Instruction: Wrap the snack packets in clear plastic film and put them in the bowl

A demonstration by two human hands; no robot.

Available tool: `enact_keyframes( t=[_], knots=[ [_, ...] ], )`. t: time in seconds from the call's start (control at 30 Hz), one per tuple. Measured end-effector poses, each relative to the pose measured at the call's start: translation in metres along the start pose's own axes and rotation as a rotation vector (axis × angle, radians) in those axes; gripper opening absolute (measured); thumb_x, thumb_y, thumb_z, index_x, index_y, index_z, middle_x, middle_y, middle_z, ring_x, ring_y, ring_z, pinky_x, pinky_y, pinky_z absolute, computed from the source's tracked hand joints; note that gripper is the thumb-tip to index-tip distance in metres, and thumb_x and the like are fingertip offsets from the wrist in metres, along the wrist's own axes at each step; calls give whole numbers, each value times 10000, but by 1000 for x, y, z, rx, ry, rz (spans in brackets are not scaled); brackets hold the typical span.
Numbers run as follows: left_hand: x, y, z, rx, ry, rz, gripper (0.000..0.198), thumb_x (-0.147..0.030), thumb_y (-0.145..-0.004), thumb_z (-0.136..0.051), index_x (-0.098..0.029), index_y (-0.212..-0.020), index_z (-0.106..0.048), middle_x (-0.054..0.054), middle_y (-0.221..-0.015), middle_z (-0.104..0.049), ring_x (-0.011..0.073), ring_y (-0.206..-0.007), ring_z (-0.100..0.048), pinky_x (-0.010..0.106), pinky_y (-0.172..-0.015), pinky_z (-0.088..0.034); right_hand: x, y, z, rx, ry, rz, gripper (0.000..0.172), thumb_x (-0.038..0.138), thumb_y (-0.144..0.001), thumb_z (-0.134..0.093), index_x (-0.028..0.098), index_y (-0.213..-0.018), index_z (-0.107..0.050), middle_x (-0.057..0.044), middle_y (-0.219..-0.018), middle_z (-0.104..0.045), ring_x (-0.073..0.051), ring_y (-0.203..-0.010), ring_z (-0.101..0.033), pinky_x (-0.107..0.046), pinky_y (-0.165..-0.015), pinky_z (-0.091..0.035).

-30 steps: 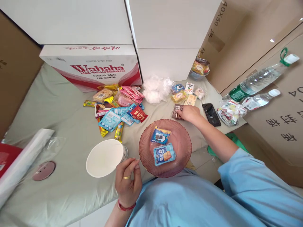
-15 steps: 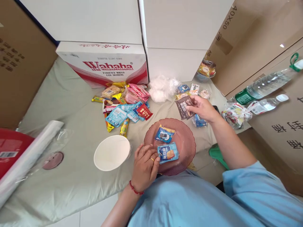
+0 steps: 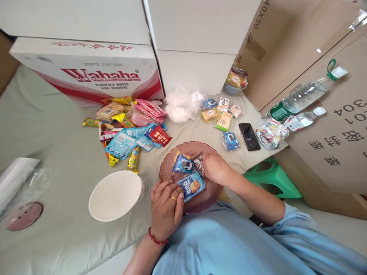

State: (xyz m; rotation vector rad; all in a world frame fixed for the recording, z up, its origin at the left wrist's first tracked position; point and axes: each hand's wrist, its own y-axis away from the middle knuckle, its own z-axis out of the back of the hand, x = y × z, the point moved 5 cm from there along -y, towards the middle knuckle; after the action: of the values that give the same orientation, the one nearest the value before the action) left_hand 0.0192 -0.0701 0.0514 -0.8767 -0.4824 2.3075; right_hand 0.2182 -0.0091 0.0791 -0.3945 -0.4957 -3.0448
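Note:
A pinkish, ribbed glass plate (image 3: 169, 158) sits against the front of my blue shirt. My left hand (image 3: 167, 202) is closed on the plate's left rim, its fingertips beside a light-blue snack packet (image 3: 191, 186). Inside the plate, my right hand (image 3: 215, 168) pinches a dark brown snack packet (image 3: 198, 163) at the right, fingertips partly hidden. A darker blue snack packet (image 3: 183, 164) lies to its left, a bit of yellow wrapper showing behind it. Left of the plate stands a white paper bucket (image 3: 114, 194).
A pile of colourful snacks (image 3: 120, 143) lies before the Wahaha carton (image 3: 97, 72). Small packets (image 3: 223, 121), a black phone (image 3: 249, 136), a plastic-wrapped bundle (image 3: 272, 133) and water bottles (image 3: 305, 93) are to the right. A green stool (image 3: 276, 177) stands below the edge.
My right hand has carried the brown packet down from the small packets into the plate. The phone and stool show more fully. The view has shifted; my left hand stays at the rim.

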Motion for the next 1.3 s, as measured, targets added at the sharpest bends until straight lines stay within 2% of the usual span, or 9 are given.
enact_keyframes(
  t=[0.13, 0.2, 0.33, 0.43, 0.57, 0.77, 1.0, 1.1, 1.3],
  knots=[
    [-7, -6, 11, -56, -94, -28, 145, -124, -929, -628, -188, -1038, -697, 108, -1049, -750, 306, -1192, -624, 565, -1124, -421, -4, 5, 3, -70, -37, -17, 221, 197, -1023, -516, 156, -1144, -696, -143, -1109, -761, -241, -958, -728, -321, -855, -556],
    [-11, -14, 19, -62, -106, -69, 205, -128, -929, -634, -193, -1116, -689, 112, -1112, -757, 295, -1242, -629, 558, -1167, -400, -17, 13, 22, -233, -80, 23, 286, 275, -1065, -453, 176, -1203, -683, -139, -1212, -729, -238, -1069, -701, -334, -934, -540],
    [-11, -38, 19, 128, -138, -116, 388, -162, -977, -539, -195, -1353, -631, 119, -1346, -719, 258, -1353, -603, 489, -1213, -383, -91, 18, 60, -594, -39, -271, 434, 400, -1082, -359, 164, -1335, -620, -172, -1271, -691, -300, -1167, -647, -410, -1015, -487],
    [-2, -48, 2, 325, -282, -66, 445, -137, -981, -455, -170, -1384, -641, 137, -1452, -663, 283, -1394, -584, 526, -1265, -294, -144, -1, 49, -377, 51, -538, 541, 489, -1044, -424, 102, -1390, -574, -249, -1308, -655, -373, -1203, -626, -449, -983, -483],
    [4, -48, -15, 463, -338, -23, 483, -126, -979, -413, -121, -1410, -632, 187, -1494, -614, 299, -1389, -593, 567, -1289, -222, -163, -23, 16, -152, -21, -561, 597, 564, -1040, -424, 83, -1349, -593, -257, -1268, -672, -341, -1188, -651, -392, -962, -485],
    [3, -47, -16, 476, -331, -6, 490, -161, -1009, -385, -146, -1440, -617, 184, -1488, -616, 293, -1385, -600, 596, -1298, -185, -153, -26, 5, -303, -172, -449, 676, 483, -910, -673, 130, -1469, -532, -194, -1304, -623, -289, -1180, -634, -361, -1037, -463],
    [4, -48, -17, 457, -326, 6, 455, -167, -1015, -415, -158, -1405, -648, 157, -1460, -647, 270, -1356, -626, 548, -1311, -179, -127, -3, 50, -564, -460, -203, 723, 429, -882, -683, 185, -1527, -466, -156, -1349, -619, -285, -1210, -628, -434, -1073, -477],
    [4, -48, -17, 433, -317, 6, 453, -182, -1020, -420, -169, -1414, -642, 148, -1461, -648, 270, -1362, -621, 551, -1317, -156, -82, 2, 62, -455, -607, 58, 768, 443, -870, -738, 254, -1543, -418, -112, -1341, -660, -274, -1179, -663, -427, -1016, -520],
    [5, -46, -17, 422, -326, -14, 443, -201, -1025, -420, -156, -1407, -641, 141, -1429, -678, 259, -1362, -616, 529, -1316, -163, 5, -22, 29, -244, -336, 446, 361, 292, -990, -640, 185, -1334, -618, -136, -1311, -680, -252, -1202, -642, -413, -1057, -507]
  ],
)
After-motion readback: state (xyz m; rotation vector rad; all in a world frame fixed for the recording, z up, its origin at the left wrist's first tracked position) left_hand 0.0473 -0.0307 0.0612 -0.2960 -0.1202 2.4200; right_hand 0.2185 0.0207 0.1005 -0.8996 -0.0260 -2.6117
